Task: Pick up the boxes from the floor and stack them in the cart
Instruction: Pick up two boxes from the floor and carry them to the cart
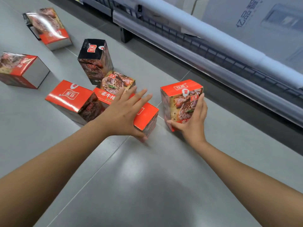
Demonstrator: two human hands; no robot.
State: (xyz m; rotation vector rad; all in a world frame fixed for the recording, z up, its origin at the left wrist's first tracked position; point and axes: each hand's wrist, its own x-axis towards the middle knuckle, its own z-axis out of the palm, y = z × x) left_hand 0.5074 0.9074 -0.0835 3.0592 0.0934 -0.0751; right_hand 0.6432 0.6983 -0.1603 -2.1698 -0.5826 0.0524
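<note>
Bright, even light is falling from overhead, and the glossy grey floor (pixel 139 169) is throwing back a broad pale sheen, with a soft dark shadow pooling low in the frame. Short shadows are hugging the boxes. The farthest box (pixel 47 27) is smearing with blur and white glare streaks, while the upright box (pixel 182 102) in the right hand (pixel 193 126) is showing crisp print. The wide lens is bending the shelf rail (pixel 213 52).
</note>
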